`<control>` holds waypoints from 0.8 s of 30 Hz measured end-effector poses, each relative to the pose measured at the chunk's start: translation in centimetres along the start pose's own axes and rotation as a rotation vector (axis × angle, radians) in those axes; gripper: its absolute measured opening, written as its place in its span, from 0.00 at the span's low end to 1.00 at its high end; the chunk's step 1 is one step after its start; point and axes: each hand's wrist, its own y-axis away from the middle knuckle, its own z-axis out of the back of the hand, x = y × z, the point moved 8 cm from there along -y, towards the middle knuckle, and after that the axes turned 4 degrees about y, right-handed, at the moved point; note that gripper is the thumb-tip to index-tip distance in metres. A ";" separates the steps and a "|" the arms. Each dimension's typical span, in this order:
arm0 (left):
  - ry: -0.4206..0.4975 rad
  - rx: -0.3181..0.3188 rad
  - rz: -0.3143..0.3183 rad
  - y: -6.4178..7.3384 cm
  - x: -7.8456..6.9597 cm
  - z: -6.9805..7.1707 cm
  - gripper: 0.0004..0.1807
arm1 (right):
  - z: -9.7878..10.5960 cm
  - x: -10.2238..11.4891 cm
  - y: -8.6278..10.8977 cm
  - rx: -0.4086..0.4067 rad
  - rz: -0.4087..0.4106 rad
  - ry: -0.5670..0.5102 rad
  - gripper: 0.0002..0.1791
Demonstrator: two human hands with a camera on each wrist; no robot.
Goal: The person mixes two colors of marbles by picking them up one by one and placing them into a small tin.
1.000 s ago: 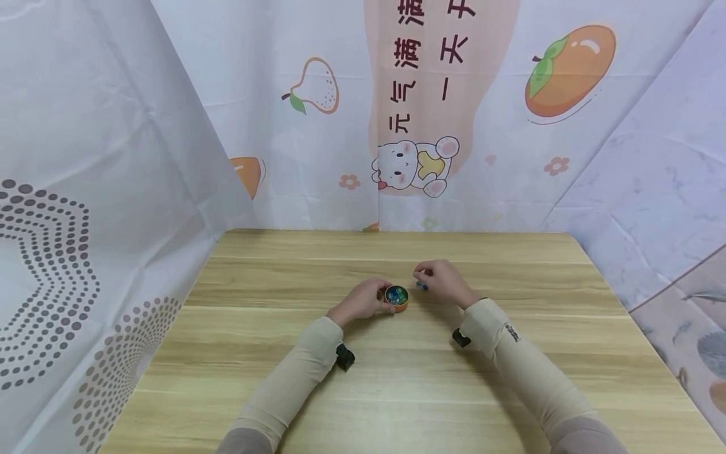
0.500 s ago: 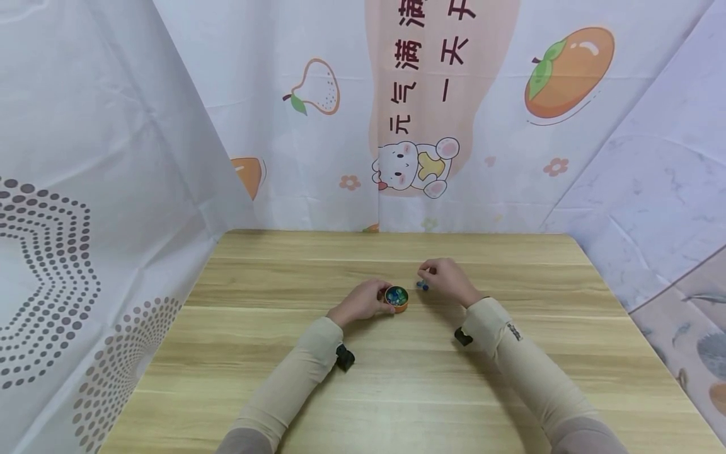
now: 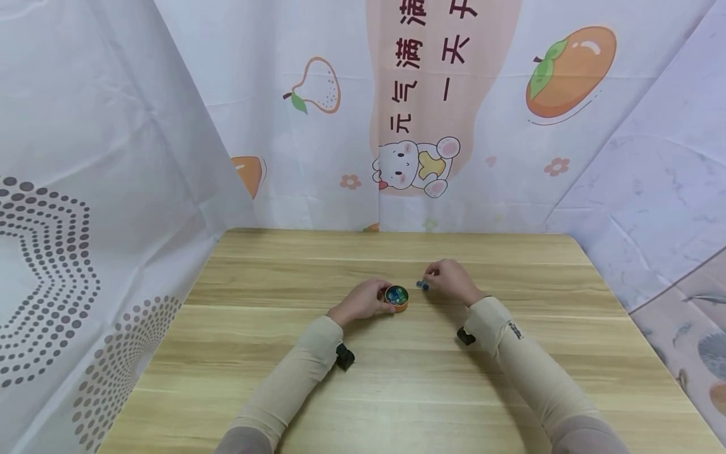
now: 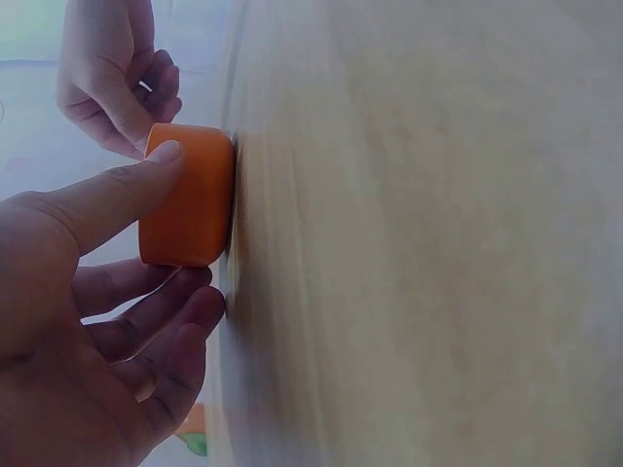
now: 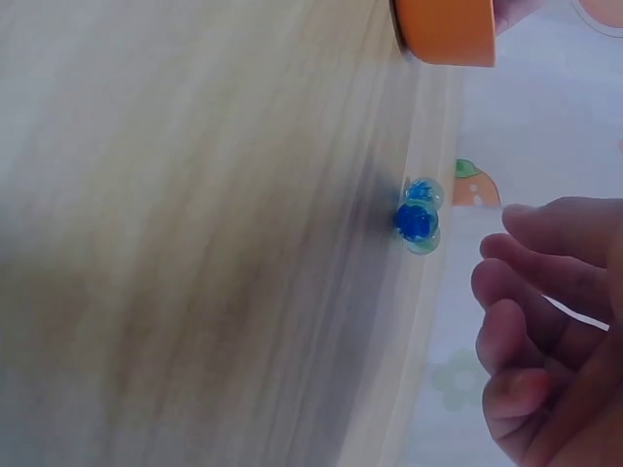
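My left hand (image 3: 362, 299) grips a small round orange container (image 4: 195, 209) standing on the table, thumb on one side and fingers on the other. Blue, green and clear glass marbles (image 3: 396, 294) fill its inside in the head view. Just right of it, a small cluster of loose marbles (image 5: 417, 222), one deep blue and others clear with blue or green, lies on the wood. My right hand (image 3: 450, 279) hovers close above these, its fingers loosely curled with nothing between them. In the right wrist view its fingertips (image 5: 516, 216) point at the cluster, apart from it.
The wood-grain table (image 3: 363, 391) spreads around both forearms. A white curtain (image 3: 317, 145) with fruit and cartoon prints hangs behind its far edge, and more patterned cloth (image 3: 102, 189) hangs at the left. Each wrist carries a black camera (image 3: 345, 357).
My right hand has shifted slightly right and away from the container, leaving the loose marbles more in sight. The left hand and container have stayed in place.
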 end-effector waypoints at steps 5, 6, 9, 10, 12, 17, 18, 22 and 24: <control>0.007 -0.003 -0.001 0.0 -0.1 0.1 0.33 | 0.0 -0.2 -0.1 0.011 -0.012 0.031 0.08; 0.008 -0.004 -0.001 0.0 -0.1 0.2 0.33 | -0.1 -0.2 -0.1 0.014 -0.015 0.035 0.09; 0.005 -0.009 -0.004 0.0 -0.2 0.3 0.33 | -0.1 -0.3 0.0 0.025 -0.025 0.059 0.10; 0.003 -0.011 -0.004 0.0 -0.2 0.3 0.33 | -0.2 -0.3 0.1 0.028 -0.031 0.066 0.10; 0.001 -0.013 -0.007 0.0 -0.3 0.3 0.33 | -0.3 -0.4 0.1 0.035 -0.044 0.081 0.11; 0.006 -0.010 -0.005 0.1 -0.2 0.2 0.33 | -0.8 -0.7 0.3 0.065 -0.075 0.076 0.11; 0.007 -0.009 -0.004 0.1 -0.2 0.2 0.33 | -0.8 -0.7 0.4 0.070 -0.077 0.070 0.12; 0.016 -0.009 -0.003 0.0 0.0 0.1 0.33 | -1.0 -0.7 0.6 0.077 -0.079 0.056 0.12; 0.020 -0.010 -0.004 0.0 0.0 0.0 0.33 | -1.1 -0.7 0.6 0.079 -0.079 0.048 0.12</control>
